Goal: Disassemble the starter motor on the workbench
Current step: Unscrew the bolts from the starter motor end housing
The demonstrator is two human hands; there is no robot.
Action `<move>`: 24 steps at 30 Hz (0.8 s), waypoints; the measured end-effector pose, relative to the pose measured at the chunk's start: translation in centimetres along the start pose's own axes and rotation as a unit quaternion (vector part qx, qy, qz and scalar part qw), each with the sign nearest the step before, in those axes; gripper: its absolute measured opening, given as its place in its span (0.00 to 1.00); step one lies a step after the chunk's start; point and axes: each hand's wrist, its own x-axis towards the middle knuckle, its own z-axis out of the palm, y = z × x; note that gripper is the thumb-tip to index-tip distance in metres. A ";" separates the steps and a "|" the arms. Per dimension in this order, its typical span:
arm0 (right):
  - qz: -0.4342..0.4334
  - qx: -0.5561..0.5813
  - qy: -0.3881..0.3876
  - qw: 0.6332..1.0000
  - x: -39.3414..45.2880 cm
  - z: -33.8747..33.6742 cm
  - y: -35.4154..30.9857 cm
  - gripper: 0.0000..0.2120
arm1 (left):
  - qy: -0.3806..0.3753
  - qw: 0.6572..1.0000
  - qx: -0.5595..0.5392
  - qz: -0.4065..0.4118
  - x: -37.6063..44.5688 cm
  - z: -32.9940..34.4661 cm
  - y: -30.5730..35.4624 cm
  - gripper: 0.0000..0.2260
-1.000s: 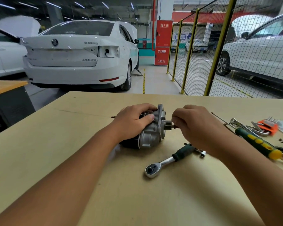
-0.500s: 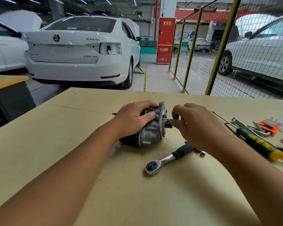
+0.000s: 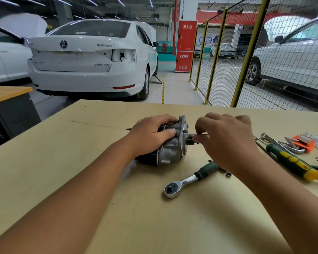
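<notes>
Starter motor held on its side at the centre of the worktop, both hands engaged.

The starter motor (image 3: 170,143) lies on the worktop (image 3: 62,171), flange end toward the right. The left hand (image 3: 151,134) grips the motor body from above, fingers curled over the housing, thumb against the silver casing. The right hand (image 3: 226,138) pinches a thin metal through bolt (image 3: 191,134) that projects from the flange face; its grip is clamped on the bolt. A ratchet wrench (image 3: 189,179) with a green handle lies just in front of the motor, a small socket (image 3: 228,173) beside its handle end. To the right lie a green-and-yellow screwdriver (image 3: 292,162) and a hex key set (image 3: 301,143) in an orange holder.
</notes>
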 end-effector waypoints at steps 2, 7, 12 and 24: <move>-0.004 0.073 -0.017 0.997 0.0 -0.1 0.0 0.05 | 0.006 1.000 -0.005 -0.002 0.0 0.0 0.1 0.20; -0.005 0.124 -0.061 0.990 0.2 0.5 0.5 0.11 | 0.009 1.000 0.000 0.000 0.0 0.0 0.1 0.20; -0.009 0.081 -0.052 0.995 0.2 0.5 0.4 0.09 | 0.001 1.000 0.008 0.006 -0.1 -0.1 0.2 0.21; -0.005 0.152 -0.047 0.987 0.2 0.3 0.7 0.11 | 0.004 1.000 -0.001 -0.007 -0.1 0.1 0.3 0.21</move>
